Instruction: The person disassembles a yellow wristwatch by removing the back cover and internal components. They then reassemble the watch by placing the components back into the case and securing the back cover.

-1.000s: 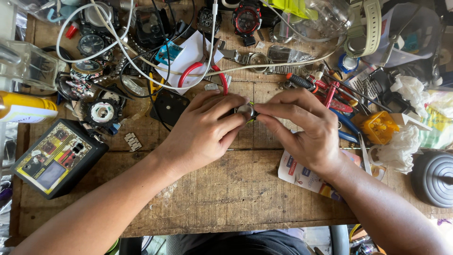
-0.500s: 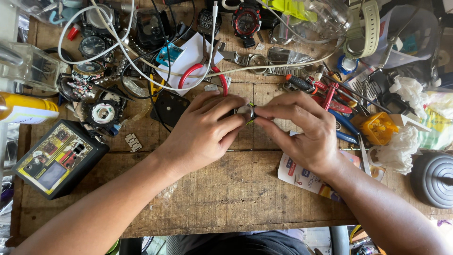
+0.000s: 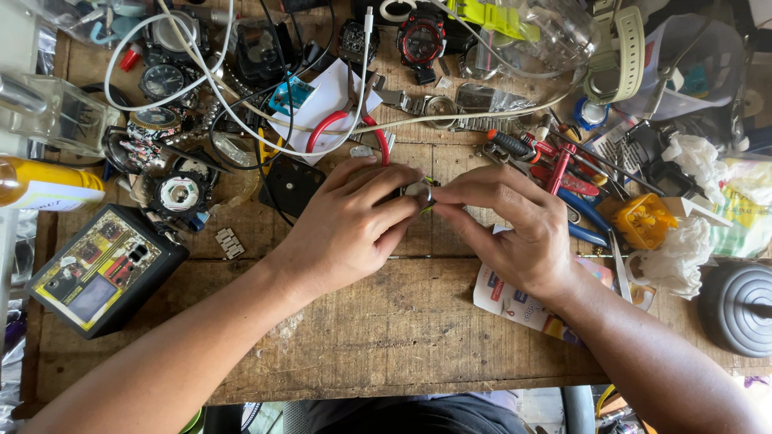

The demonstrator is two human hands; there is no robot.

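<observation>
Head view, looking down on the bench [image 3: 386, 337]. I saw my left hand [image 3: 354, 229] and right hand [image 3: 515, 229] meeting at the centre of the frame, both closed in a fingertip pinch on one small round metal part [image 3: 418, 191], apparently a watch piece; most of it was hidden by the fingers, so I could not tell its exact kind. The part was held just above the boards, not resting on them. In my judgement the chief risk was a slip: so small a piece, pinched only at its edge, could spring free and drop among the clutter at 12 o'clock or off the near edge at 6 o'clock, where it would be hard to find. A second risk lay at 11 o'clock, where the white cable [image 3: 241, 104] looped close to my left knuckles and could snag. Counts: two hands, one held part, one black-and-yellow tester [image 3: 104, 269] at 9 o'clock, one red-cased watch [image 3: 420, 36] at 12 o'clock, one orange plastic piece [image 3: 643, 219] at 3 o'clock, one dark domed lid [image 3: 740, 309] at 4 o'clock.
</observation>
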